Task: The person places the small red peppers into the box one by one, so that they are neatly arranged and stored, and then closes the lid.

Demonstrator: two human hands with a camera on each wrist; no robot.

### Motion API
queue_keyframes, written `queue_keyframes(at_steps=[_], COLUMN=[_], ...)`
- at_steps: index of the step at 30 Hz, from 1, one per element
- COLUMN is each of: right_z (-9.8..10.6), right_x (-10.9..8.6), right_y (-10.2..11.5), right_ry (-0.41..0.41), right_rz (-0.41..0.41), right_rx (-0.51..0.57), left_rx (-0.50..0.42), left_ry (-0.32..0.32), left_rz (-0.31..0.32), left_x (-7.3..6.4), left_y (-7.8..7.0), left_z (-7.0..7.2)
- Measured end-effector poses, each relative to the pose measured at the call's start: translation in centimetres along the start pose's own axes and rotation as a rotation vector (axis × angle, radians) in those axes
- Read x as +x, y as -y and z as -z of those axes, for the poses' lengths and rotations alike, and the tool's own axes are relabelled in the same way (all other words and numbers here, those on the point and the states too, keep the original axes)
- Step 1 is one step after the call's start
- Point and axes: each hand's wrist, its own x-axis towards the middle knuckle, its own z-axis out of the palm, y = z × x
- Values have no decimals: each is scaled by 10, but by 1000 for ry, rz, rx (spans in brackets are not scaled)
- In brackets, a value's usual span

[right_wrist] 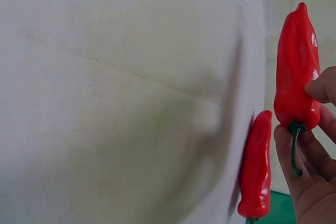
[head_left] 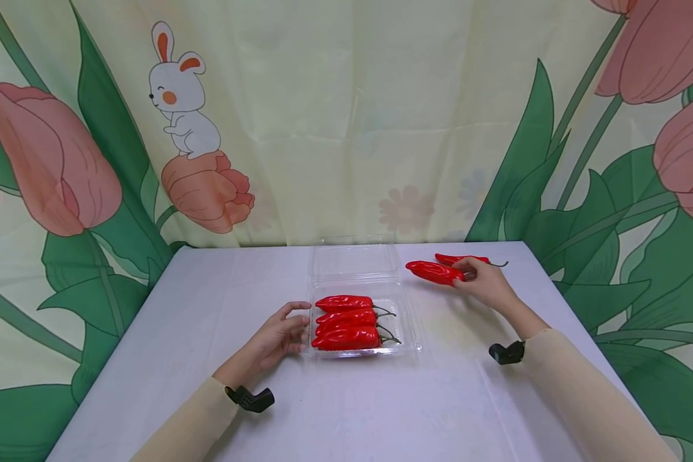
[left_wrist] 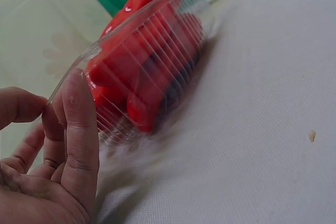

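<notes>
My right hand [head_left: 485, 282] pinches a red chili pepper [head_left: 433, 272] near its stem end, held above the table with its tip to the left. Its green stem hangs down past the fingers in the right wrist view. Behind that hand another red pepper [head_left: 447, 258] lies on the table, also visible as a pepper [right_wrist: 256, 166] in the right wrist view. A clear plastic box [head_left: 411, 321] stands mid-table, with several red peppers [head_left: 346, 338] lying side by side in it, stems to the right. My left hand [left_wrist: 58, 156] holds the box's left rim between its fingers.
The box's clear lid [head_left: 355, 262] is folded back toward the curtain [head_left: 335, 128] behind the table. A white cloth [head_left: 393, 410] covers the table. A small pale speck [left_wrist: 312, 136] lies on the cloth.
</notes>
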Motion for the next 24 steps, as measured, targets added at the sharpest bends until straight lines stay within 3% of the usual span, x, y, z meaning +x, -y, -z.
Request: queue_keyframes(at_steps=[24], right_z=[-8], right_x=[-2], right_y=[34], right_ry=[25], right_rz=[103], right_rx=[2], left_rx=[1], left_ry=[2], left_rz=[-7], left_x=[-2], left_y=[-1], left_z=[-2])
